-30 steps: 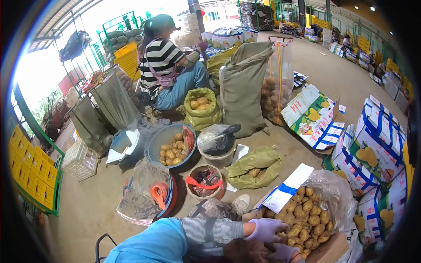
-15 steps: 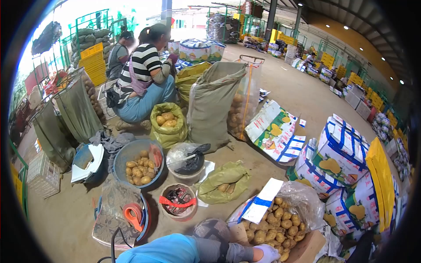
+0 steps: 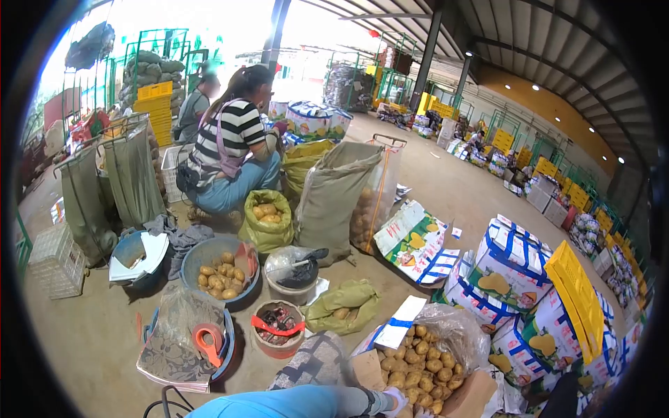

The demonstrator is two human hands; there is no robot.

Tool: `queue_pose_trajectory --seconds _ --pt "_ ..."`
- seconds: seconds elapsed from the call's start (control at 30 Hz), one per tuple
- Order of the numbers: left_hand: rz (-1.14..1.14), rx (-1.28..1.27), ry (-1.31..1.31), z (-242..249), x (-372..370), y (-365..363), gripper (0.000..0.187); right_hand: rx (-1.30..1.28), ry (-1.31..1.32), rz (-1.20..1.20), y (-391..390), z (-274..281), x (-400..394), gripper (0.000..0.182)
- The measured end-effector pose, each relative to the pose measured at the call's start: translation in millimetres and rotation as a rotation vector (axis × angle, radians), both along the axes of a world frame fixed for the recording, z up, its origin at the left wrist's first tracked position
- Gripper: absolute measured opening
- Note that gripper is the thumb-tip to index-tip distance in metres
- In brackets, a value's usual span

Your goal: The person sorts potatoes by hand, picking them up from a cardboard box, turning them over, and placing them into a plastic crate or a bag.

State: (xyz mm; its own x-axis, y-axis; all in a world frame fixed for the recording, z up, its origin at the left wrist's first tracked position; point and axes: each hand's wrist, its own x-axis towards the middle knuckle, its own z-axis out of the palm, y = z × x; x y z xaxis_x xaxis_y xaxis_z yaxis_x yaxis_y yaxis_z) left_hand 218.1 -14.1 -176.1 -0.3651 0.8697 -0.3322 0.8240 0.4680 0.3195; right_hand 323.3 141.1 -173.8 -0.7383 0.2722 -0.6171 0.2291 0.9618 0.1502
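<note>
My left hand [image 3: 397, 402], in a pale glove, is at the bottom edge, against the near side of an open carton of potatoes [image 3: 425, 362]. The frame's edge cuts off its fingers, so I cannot see whether they hold a potato. A pale patch shows just right of it among the potatoes; I cannot make out what it is. No part of my right hand can be clearly recognised. The carton has a clear plastic liner [image 3: 463, 331] and raised cardboard flaps [image 3: 470, 398].
Left of the carton are a green sack [image 3: 341, 306], a small bucket [image 3: 279, 327] and a blue basin of potatoes [image 3: 254, 292]. A tape dispenser [image 3: 208, 341] lies farther left. Packed cartons [image 3: 512, 272] with yellow crates [image 3: 575, 299] stand right. A crouching person [image 3: 233, 139] is beyond.
The view has tilted up, with more roof showing, and the carton appears farther left and lower. My left hand now shows lower and farther left, at the carton's near side.
</note>
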Motion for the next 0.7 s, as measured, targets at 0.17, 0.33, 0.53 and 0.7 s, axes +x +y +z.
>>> queue_pose_trajectory --seconds 0.17,0.33,0.53,0.7 --pt "-0.033 -0.009 0.047 -0.6 8.2 4.5 0.067 -0.037 -0.042 -0.023 -11.7 43.4 1.5 0.103" --pt "-0.005 0.043 0.142 6.0 16.4 -6.9 0.027 -0.060 0.291 0.192 -1.9 11.0 8.0 0.049" --pt "-0.059 -0.021 0.205 16.1 21.9 -18.0 0.045 -0.012 0.695 -0.003 -22.4 -67.5 6.1 0.016" --pt "-0.107 -0.069 0.280 3.3 4.4 -21.0 0.042 0.061 0.429 -0.053 -44.7 -4.9 3.5 0.027"
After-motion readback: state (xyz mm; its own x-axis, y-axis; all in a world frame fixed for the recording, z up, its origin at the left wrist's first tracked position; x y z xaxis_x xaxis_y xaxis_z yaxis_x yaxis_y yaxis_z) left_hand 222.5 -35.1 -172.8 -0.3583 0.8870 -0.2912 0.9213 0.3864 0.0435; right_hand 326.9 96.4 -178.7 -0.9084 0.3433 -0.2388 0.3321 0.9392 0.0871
